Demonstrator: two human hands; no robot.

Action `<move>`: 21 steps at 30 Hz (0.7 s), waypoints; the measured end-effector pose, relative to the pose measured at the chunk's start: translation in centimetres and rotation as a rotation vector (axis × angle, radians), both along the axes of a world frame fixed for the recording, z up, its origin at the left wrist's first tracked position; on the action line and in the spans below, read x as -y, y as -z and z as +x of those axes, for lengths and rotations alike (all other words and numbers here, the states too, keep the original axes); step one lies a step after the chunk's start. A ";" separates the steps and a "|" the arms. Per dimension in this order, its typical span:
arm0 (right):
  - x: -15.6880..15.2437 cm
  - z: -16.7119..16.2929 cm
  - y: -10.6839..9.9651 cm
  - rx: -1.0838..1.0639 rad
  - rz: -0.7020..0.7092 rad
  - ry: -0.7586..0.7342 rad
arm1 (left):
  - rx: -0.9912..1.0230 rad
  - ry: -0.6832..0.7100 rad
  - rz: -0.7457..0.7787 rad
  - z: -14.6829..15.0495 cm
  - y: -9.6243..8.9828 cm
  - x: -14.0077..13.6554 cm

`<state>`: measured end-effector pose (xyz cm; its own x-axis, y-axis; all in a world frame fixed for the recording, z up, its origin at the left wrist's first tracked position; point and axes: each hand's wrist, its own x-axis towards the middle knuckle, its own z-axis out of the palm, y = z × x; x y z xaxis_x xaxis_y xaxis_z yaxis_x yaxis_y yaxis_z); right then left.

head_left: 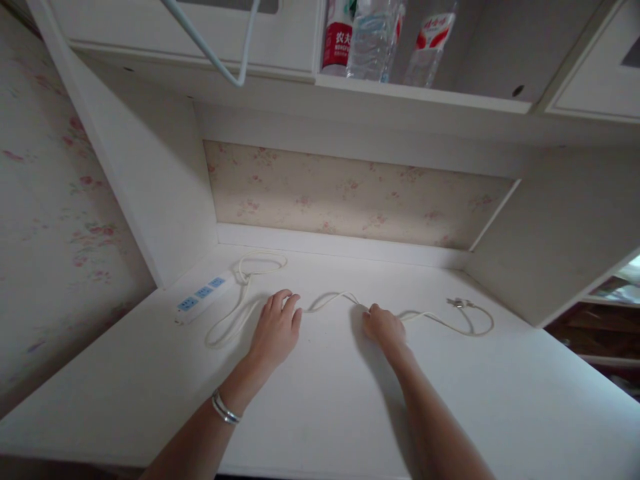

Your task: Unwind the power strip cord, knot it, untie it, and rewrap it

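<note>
A white power strip [201, 299] with blue socket faces lies at the left of the white desktop. Its pale cord [336, 296] runs in loops and waves across the surface to a plug [457, 303] at the right. My left hand [279, 325] rests over the cord with fingers stretched forward and the thumb apart; the stretch beneath it is hidden. On the right, my right hand [384, 329] is closed in a pinch on the cord, low against the desk. A silver bangle [225, 408] circles my left wrist.
An overhead shelf [425, 97] holds several plastic bottles [370, 40]. A light-blue bent rod or hanger [235, 79] hangs at the upper left. Side panels [145, 167] close in the desk left and right. Shelving [610, 327] shows beyond the right edge.
</note>
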<state>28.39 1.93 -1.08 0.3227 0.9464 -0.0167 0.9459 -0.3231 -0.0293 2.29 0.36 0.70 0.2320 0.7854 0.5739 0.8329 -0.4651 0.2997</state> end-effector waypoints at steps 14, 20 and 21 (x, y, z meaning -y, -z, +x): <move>2.0 -5.7 -1.0 -0.466 0.449 -0.680 | 0.523 0.539 -0.628 1.2 0.5 1.2; 3.5 -7.8 -1.9 -0.680 0.498 -0.872 | 1.165 0.751 -1.038 2.7 0.6 1.3; 3.7 -7.9 -2.1 -0.707 0.497 -0.873 | 1.201 0.755 -1.067 2.7 0.5 1.3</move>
